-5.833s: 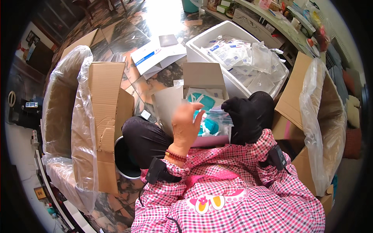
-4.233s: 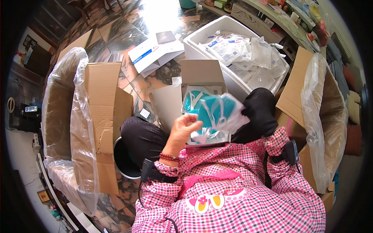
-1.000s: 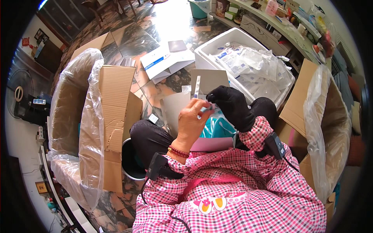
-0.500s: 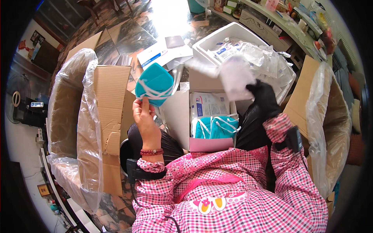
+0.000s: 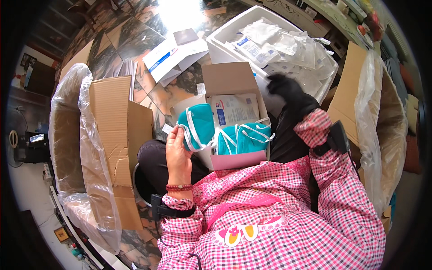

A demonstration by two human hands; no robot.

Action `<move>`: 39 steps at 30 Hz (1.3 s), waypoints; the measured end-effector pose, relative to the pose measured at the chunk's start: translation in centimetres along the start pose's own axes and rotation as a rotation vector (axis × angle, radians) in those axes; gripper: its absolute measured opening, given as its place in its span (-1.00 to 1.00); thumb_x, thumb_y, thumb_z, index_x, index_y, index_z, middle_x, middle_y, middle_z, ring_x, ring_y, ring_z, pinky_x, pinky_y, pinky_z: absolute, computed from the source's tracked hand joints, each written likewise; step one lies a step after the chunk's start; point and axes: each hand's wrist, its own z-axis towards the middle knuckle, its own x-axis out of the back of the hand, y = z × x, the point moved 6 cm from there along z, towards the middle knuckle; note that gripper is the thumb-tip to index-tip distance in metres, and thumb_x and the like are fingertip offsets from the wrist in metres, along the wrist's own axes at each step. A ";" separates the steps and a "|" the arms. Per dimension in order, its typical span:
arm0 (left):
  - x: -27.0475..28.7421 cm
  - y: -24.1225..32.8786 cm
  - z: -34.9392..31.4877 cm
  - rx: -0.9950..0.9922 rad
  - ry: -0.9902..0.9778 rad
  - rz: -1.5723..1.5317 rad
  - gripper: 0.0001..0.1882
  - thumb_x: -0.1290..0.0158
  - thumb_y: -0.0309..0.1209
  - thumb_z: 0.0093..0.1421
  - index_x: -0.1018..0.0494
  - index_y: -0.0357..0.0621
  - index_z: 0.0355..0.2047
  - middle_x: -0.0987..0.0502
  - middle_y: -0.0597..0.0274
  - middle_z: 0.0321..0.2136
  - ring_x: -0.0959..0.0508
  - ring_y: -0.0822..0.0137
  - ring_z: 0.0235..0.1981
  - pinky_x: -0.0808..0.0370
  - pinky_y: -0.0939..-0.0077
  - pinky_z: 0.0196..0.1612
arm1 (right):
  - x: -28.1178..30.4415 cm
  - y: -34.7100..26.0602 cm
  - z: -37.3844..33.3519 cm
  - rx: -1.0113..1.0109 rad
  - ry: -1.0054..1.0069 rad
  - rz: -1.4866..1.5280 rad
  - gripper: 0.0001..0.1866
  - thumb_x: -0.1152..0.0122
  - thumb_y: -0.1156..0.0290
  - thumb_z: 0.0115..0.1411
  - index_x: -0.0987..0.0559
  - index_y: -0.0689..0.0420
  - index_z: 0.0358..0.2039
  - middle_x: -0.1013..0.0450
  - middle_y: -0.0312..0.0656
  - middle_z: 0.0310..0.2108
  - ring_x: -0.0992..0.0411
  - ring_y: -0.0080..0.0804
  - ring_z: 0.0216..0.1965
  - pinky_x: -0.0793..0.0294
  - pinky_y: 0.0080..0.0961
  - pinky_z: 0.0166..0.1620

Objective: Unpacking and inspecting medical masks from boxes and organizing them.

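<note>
My bare left hand pinches the lower left edge of a teal face mask with white straps, held just over the left side of an open box. Inside that box, more teal face masks stand at the near end, with white sealed packets behind them. My right hand, in a black glove, is beside the near side of a white foam bin. It is slightly blurred; its fingers look apart with nothing between them. Clear plastic wrappers pile up in the bin.
A plastic-lined cardboard carton stands on my left and another lined carton on my right. Beyond the box, a flattened white carton lies on the patterned floor. A cluttered shelf is at the far right.
The crumpled clear wrapper has left my right hand, which moved left and farther away, toward the foam bin. My left hand has brought the teal mask lower and right, to the box.
</note>
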 end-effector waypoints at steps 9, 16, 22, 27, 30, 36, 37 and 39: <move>1.4 -0.1 -2.5 0.153 -0.125 -0.101 -0.55 0.05 -0.54 0.34 -0.20 -0.28 0.22 -0.51 0.12 0.00 -0.59 0.32 -0.02 -0.63 0.40 -0.06 | -12.6 -2.0 -4.2 -0.109 -0.278 -1.165 -0.51 -0.41 0.29 -0.01 -0.64 0.05 0.00 -0.59 -0.02 -0.14 -0.57 -0.05 -0.11 -0.54 -0.24 0.01; 2.5 2.0 -2.6 -0.061 -0.084 0.104 -0.60 -0.07 -0.66 0.22 -0.36 -0.29 0.08 -0.60 0.18 -0.11 -0.64 0.37 -0.15 -0.59 0.50 -0.07 | -14.6 -3.2 -4.1 -0.141 -0.401 -1.076 -0.66 -0.42 0.29 -0.06 -0.70 0.10 -0.23 -0.59 -0.04 -0.17 -0.58 -0.07 -0.13 -0.54 -0.26 -0.03; 1.9 3.2 -2.4 -0.250 -0.024 0.130 -0.70 -0.08 -0.56 0.31 -0.42 -0.23 0.04 -0.61 0.24 -0.12 -0.63 0.40 -0.15 -0.61 0.49 -0.10 | -17.0 -0.6 -4.0 0.185 -0.306 -0.814 -0.66 -0.37 0.28 -0.11 -0.70 0.11 -0.26 -0.55 0.02 -0.16 -0.54 0.02 -0.14 -0.51 -0.16 -0.03; 1.9 3.9 -2.8 -0.190 -0.104 0.074 -0.71 -0.04 -0.52 0.35 -0.42 -0.23 0.07 -0.60 0.24 -0.10 -0.63 0.40 -0.14 -0.63 0.47 -0.12 | -18.5 -1.6 -4.1 0.007 -0.470 -1.029 -0.66 -0.39 0.28 -0.13 -0.69 0.08 -0.27 -0.51 -0.03 -0.26 -0.53 0.01 -0.19 -0.49 -0.12 -0.08; 3.1 3.8 -3.0 -0.214 -0.029 0.082 -0.72 -0.03 -0.51 0.36 -0.41 -0.24 0.06 -0.60 0.24 -0.12 -0.63 0.41 -0.15 -0.63 0.48 -0.12 | -18.1 -4.2 -4.5 -0.053 -0.365 -0.959 -0.71 -0.44 0.36 -0.08 -0.67 0.13 -0.29 -0.50 -0.07 -0.26 -0.53 -0.05 -0.18 -0.51 -0.18 -0.10; 2.7 4.8 -2.9 -0.326 0.011 0.203 -0.76 -0.03 -0.57 0.35 -0.40 -0.27 0.01 -0.58 0.27 -0.16 -0.58 0.50 -0.18 -0.54 0.56 -0.10 | -17.4 -6.3 -5.0 0.252 -0.322 -1.031 -0.72 -0.41 0.45 -0.11 -0.68 0.14 -0.31 -0.53 -0.05 -0.02 -0.54 -0.06 -0.11 -0.52 -0.22 -0.02; 2.4 4.8 -2.9 -0.316 0.010 0.193 -0.76 -0.04 -0.59 0.33 -0.39 -0.28 0.00 -0.57 0.27 -0.15 -0.56 0.51 -0.16 -0.50 0.58 -0.06 | -17.7 -5.3 -5.2 0.233 -0.381 -1.103 -0.72 -0.42 0.47 -0.14 -0.68 0.14 -0.32 -0.49 -0.01 0.10 -0.53 -0.04 -0.07 -0.53 -0.23 0.02; 2.2 4.7 -2.8 -0.310 -0.008 0.190 -0.76 -0.04 -0.60 0.33 -0.39 -0.28 0.00 -0.57 0.27 -0.14 -0.55 0.52 -0.16 -0.50 0.59 -0.06 | -18.3 -4.4 -5.8 0.283 -0.411 -1.088 -0.74 -0.41 0.48 -0.14 -0.69 0.15 -0.34 -0.49 0.01 0.10 -0.53 -0.03 -0.06 -0.54 -0.23 0.02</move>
